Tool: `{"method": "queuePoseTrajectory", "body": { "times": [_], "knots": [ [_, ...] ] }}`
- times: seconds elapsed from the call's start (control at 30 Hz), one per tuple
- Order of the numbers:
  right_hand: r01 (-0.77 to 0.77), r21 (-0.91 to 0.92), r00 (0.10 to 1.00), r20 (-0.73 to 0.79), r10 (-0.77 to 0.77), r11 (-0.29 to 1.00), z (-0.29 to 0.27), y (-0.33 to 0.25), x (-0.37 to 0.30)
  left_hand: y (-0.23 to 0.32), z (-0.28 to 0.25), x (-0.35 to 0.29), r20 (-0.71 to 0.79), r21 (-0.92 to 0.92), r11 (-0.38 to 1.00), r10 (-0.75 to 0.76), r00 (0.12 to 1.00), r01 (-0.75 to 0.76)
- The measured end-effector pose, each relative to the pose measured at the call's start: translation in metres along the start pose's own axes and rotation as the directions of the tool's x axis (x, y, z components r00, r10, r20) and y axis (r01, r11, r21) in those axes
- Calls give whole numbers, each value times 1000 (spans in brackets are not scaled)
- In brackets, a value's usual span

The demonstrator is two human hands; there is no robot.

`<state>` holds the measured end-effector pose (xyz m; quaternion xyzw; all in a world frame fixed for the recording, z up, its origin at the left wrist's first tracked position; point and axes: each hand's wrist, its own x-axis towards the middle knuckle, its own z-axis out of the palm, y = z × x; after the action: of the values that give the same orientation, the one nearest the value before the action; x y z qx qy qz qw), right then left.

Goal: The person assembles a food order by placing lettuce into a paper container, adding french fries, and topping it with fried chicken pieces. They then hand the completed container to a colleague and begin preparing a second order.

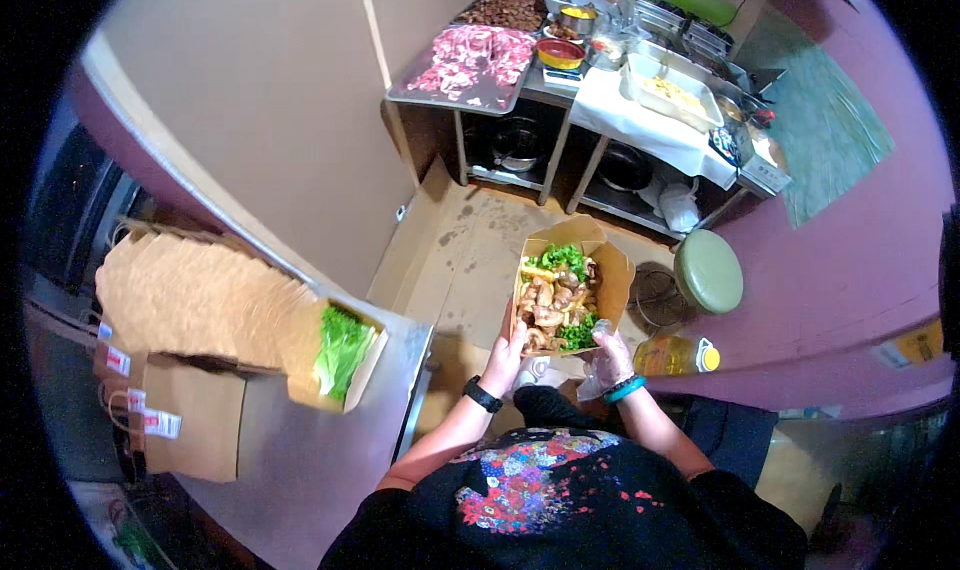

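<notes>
Both my hands grip an open cardboard takeaway box [617, 273] in front of my body. Browned pieces that look like mushrooms or meat [548, 308] fill its middle, with curly green leaves [562, 260] at the far end and more at the near right corner. My left hand [503, 362] holds the near left side, thumb on the wall. On the near right corner is my right hand [612, 358], in a clear plastic glove. The undersides of both hands are hidden.
A counter [330, 450] at left bears another box with lettuce [342, 355], a row of folded paper bags [200, 295] and a standing bag [190, 420]. Ahead, steel tables hold a tray of raw meat [475, 60] and a white tub [670, 85]. A green stool [708, 272] and oil bottle [668, 356] stand right.
</notes>
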<state>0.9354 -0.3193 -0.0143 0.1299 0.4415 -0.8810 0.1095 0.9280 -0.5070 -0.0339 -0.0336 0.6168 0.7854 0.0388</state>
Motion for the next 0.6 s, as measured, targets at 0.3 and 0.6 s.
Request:
{"method": "queuePoseTrajectory", "body": {
  "times": [0.3,0.6],
  "knots": [
    [19,123,990,137,-36,992,-5,-67,143,31,32,164,121,-25,997,-68,990,71],
    [135,211,991,-32,-131,968,-56,-130,218,24,111,280,251,138,979,-182,951,152]
  ]
}}
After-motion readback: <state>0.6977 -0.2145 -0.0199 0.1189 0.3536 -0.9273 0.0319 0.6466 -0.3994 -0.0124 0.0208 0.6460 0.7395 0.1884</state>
